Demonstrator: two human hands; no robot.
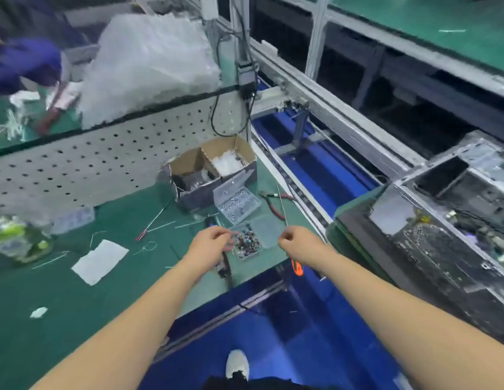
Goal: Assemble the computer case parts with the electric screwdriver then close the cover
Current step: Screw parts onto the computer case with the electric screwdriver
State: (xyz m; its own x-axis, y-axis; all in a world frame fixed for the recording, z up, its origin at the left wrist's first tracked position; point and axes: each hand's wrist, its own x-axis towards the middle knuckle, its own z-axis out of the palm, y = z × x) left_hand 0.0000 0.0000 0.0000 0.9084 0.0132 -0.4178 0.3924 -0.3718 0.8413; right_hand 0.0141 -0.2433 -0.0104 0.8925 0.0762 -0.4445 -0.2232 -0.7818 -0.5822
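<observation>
Close in, both bare forearms reach out over the edge of the green bench mat (pixel 62 291). The left hand (pixel 208 243) has its fingertips pinched together at the rim of a small clear tray of mixed screws (pixel 246 244), seemingly nipping one out, though the piece itself is too small to make out. The right hand (pixel 294 242) is curled round a thin metal rod (pixel 282 205) that stands up from the fist, with an orange handle (pixel 297 268) showing below the wrist; it looks like a long-shafted driver. Screws like these are light, hard and slippery, best taken by the head between two fingertips. Off to the right the open computer case (pixel 430 229) sits beside the bench, boards and wiring exposed. It looks heavy and stiff, with sharp sheet-metal edges, and I'd hold it by the outer frame, never the fragile boards. Beyond the hands lie a second clear box of silvery screws (pixel 238 205), red-handled pliers (pixel 276 204) and a divided cardboard box (pixel 211 170). Farther back a perforated panel (pixel 90 161), heaped plastic bags (pixel 149 63) and an aluminium conveyor frame (pixel 329 108) close the view, with another worker's blue sleeve (pixel 22 63) at far left.
</observation>
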